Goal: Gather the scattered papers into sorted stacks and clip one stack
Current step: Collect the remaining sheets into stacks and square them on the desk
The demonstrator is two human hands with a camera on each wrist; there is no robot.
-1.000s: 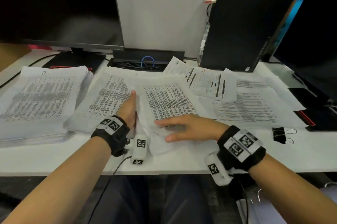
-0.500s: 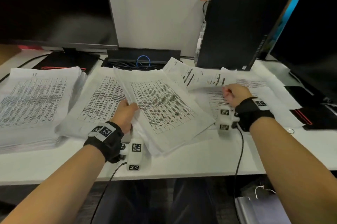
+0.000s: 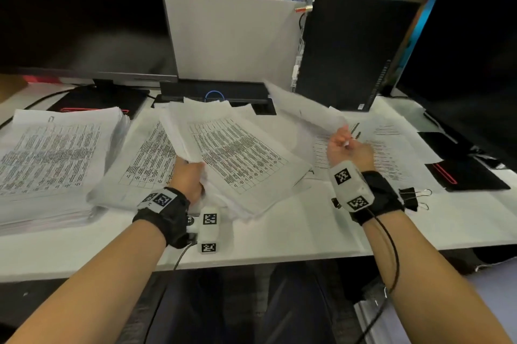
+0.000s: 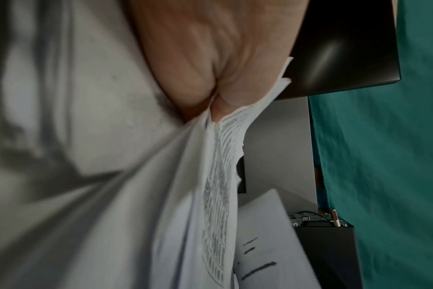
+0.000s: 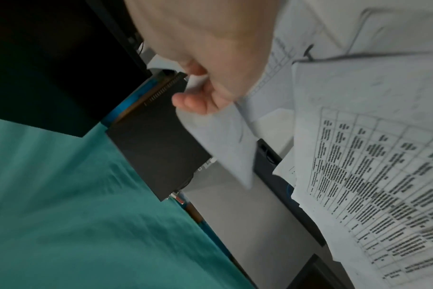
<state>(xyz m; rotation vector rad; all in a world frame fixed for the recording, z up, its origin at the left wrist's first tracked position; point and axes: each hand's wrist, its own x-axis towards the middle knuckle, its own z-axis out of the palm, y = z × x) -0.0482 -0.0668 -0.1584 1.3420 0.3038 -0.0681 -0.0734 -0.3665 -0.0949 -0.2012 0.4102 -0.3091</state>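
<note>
My left hand (image 3: 190,173) grips the near-left edge of a bundle of printed table sheets (image 3: 237,156), lifted and tilted above the desk; in the left wrist view the palm (image 4: 210,64) pinches that paper bundle (image 4: 215,185). My right hand (image 3: 347,145) pinches the corner of a single sheet (image 3: 302,108) raised off the desk; the right wrist view shows the fingers (image 5: 193,101) on this sheet (image 5: 230,144). A thick paper stack (image 3: 53,156) lies at the left, a thinner stack (image 3: 140,164) beside it. Loose sheets (image 3: 391,148) lie to the right. A black binder clip (image 3: 411,198) sits near my right wrist.
A dark monitor (image 3: 81,13) stands at back left, another monitor (image 3: 470,58) at the right, a black computer tower (image 3: 352,50) between them. A cable tray (image 3: 215,94) sits behind the papers. A black pad with red trim (image 3: 470,176) lies right. The desk's front edge (image 3: 265,257) is near.
My right hand has picked a sheet off the right-hand papers and raised it. My left hand has lifted the bundle a bit higher. The binder clip is back in view.
</note>
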